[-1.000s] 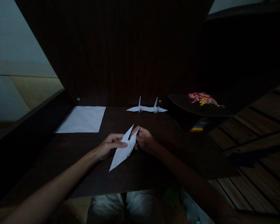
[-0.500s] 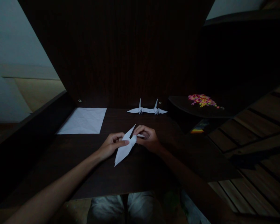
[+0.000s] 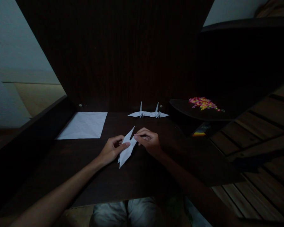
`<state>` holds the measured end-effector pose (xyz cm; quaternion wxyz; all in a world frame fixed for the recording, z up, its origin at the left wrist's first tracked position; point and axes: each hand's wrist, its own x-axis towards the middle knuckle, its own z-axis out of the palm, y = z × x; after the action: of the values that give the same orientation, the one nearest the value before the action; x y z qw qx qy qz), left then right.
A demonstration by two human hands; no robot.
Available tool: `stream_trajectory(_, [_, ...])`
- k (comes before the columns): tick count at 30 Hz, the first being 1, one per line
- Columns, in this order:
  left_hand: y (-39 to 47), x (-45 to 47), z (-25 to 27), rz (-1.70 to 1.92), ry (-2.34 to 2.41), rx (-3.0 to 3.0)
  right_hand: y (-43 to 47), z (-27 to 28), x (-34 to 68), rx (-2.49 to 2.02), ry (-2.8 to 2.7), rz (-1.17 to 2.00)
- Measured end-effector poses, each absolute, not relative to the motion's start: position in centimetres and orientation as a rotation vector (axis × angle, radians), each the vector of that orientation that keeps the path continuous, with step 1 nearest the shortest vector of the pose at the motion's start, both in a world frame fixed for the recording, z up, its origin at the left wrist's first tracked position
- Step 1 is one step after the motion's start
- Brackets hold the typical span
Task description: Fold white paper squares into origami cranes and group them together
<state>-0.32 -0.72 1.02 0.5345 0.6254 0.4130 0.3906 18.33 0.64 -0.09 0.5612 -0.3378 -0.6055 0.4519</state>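
A partly folded white origami paper (image 3: 126, 152) is held above the dark table, its long points aimed up and down. My left hand (image 3: 111, 148) pinches its left side, thumb on top and fingers behind. At its right edge my right hand (image 3: 149, 142) pinches a flap between thumb and fingers; the fingertips partly hide that flap. Two folded white paper cranes (image 3: 140, 114) stand side by side at the back of the table, their wings touching or overlapping.
A creased white paper sheet (image 3: 85, 126) lies flat at the back left. On a dark curved shelf (image 3: 182, 108) to the right sits a pile of small colourful pieces (image 3: 203, 103). A raised side board (image 3: 33, 123) borders the table's left.
My right hand has shifted its pinch on the flap, which no longer sticks out to the right. The paper has turned slightly more upright in my left hand.
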Motion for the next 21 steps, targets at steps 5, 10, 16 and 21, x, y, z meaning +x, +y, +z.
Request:
stream_trajectory(5, [-0.76,-0.28,1.07,0.885,1.005,1.596,0.76,-0.41,17.78,-0.840,-1.307,1.004])
stream_trajectory(10, [-0.60,-0.21,0.91,0.832,0.996,1.640,1.07,-0.45,17.94,-0.830,-1.243,1.025])
stream_trajectory(16, [-0.44,-0.38,0.95,0.841,1.026,1.646,1.24,-0.33,18.28,-0.827,-1.288,1.080])
stream_trajectory(21, [-0.36,-0.40,1.02,0.814,1.036,1.630,1.15,-0.12,18.35,-0.884,-1.317,0.975])
